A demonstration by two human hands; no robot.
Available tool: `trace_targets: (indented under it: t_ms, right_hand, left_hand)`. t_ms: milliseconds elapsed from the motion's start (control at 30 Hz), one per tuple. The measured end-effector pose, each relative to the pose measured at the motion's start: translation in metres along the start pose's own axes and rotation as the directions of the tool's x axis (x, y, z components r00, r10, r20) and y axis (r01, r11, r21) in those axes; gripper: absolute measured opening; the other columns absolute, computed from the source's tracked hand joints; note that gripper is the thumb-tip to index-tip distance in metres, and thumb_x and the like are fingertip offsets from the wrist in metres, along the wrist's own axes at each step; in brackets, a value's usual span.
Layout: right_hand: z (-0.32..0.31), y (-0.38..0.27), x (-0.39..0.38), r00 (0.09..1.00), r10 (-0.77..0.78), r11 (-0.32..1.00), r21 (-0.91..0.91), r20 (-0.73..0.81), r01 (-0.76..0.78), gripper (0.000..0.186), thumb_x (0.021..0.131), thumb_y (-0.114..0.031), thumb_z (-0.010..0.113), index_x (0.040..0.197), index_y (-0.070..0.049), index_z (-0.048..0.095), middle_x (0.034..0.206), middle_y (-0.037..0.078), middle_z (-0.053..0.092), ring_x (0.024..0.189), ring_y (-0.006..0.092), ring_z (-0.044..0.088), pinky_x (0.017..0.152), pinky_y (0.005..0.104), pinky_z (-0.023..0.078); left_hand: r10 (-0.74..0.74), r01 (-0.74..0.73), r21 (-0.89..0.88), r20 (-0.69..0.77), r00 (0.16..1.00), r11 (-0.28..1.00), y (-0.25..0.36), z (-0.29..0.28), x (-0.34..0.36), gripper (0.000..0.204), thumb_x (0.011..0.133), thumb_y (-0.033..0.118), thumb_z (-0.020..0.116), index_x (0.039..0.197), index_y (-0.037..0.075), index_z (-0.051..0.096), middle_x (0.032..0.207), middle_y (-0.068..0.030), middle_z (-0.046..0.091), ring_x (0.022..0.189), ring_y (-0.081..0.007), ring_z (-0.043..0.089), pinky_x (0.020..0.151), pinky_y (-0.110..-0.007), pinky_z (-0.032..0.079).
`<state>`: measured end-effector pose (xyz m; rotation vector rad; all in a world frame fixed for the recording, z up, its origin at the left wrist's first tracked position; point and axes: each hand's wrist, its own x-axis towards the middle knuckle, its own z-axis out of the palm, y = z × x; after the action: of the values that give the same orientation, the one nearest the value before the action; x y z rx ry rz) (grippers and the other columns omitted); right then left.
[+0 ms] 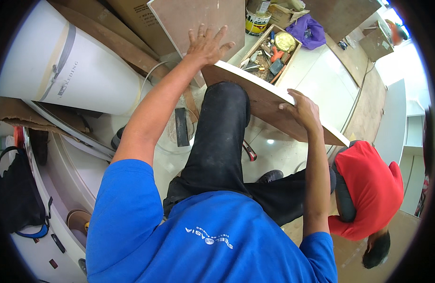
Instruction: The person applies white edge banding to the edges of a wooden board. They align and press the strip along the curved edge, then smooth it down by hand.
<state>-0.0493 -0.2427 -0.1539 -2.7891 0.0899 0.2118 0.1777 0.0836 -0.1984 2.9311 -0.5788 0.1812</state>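
A long wooden panel with a white edge slants across in front of my bent knee. My right hand grips its upper edge, thumb against the brown near face and fingers over the top. My left hand is open, its fingers spread over a second brown panel at the far end, where the two boards meet. Whether they are joined is hidden by that hand and wrist. On the floor beside my leg lies a red and black tool, partly covered by my leg. A dark flat bar lies to the left.
Beyond the panel sits a wooden tray of hand tools, near paint cans and a purple bag. A person in red crouches close at right. A large white roll and a black bag are at left.
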Motion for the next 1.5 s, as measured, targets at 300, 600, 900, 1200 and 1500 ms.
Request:
trace_targets:
  t_ms: [300,600,900,1200,1500]
  right_hand:
    - [-0.004,-0.005,-0.009,0.997,0.070,0.998,-0.012,0.016,-0.070,0.065,0.088,-0.050,0.083,0.140,-0.012,0.070,0.138,0.010,0.073,0.114,0.0308,0.074,0.099,0.0447,0.055]
    - [-0.005,-0.005,0.000,0.998,0.061,0.998,-0.028,0.001,-0.060,0.063,0.089,-0.049,0.082,0.139,-0.013,0.070,0.134,0.011,0.075,0.103,0.0311,0.075,0.094,0.0438,0.057]
    - [-0.006,-0.007,0.004,0.987,0.138,0.989,-0.058,0.077,-0.134,0.065,0.091,-0.051,0.081,0.143,-0.015,0.067,0.140,0.010,0.073,0.112,0.0321,0.074,0.099,0.0453,0.055]
    - [0.014,0.015,0.010,0.985,-0.053,0.990,-0.138,-0.162,0.030,0.094,0.083,-0.058,0.085,0.162,-0.022,0.048,0.165,0.014,0.051,0.142,0.0398,0.058,0.116,0.0536,0.047]
    - [0.018,0.021,-0.001,0.986,-0.026,0.986,-0.166,-0.166,-0.002,0.108,0.078,-0.063,0.088,0.167,-0.025,0.041,0.167,0.012,0.046,0.150,0.0402,0.050,0.123,0.0732,0.030]
  left_hand:
    - [-0.267,0.301,-0.947,0.262,0.927,0.115,-0.053,-0.003,0.025,0.088,0.106,0.077,0.037,0.171,0.017,0.031,0.165,-0.0188,0.046,0.155,-0.0349,0.038,0.124,-0.059,0.028]
    - [-0.445,0.357,-0.883,0.199,0.873,0.306,-0.024,0.011,-0.040,0.033,0.099,0.033,0.079,0.106,0.001,0.082,0.097,-0.0057,0.075,0.084,-0.0157,0.068,0.069,-0.036,0.058]
    - [-0.595,0.152,-0.988,0.146,0.791,-0.041,-0.004,0.028,-0.056,0.023,0.095,0.020,0.085,0.088,0.002,0.073,0.075,-0.0008,0.067,0.067,-0.0102,0.060,0.060,-0.027,0.049]
    - [-0.195,0.165,-0.127,-0.287,0.938,0.978,-0.019,0.006,-0.045,0.056,0.099,0.037,0.075,0.148,0.013,0.059,0.140,-0.0167,0.066,0.130,-0.0384,0.063,0.104,-0.054,0.052]
    - [0.543,-0.451,-0.375,0.190,0.818,0.810,0.154,-0.009,-0.048,0.034,0.102,0.039,0.071,0.120,0.011,0.075,0.109,-0.0210,0.077,0.101,-0.0445,0.072,0.086,-0.052,0.055]
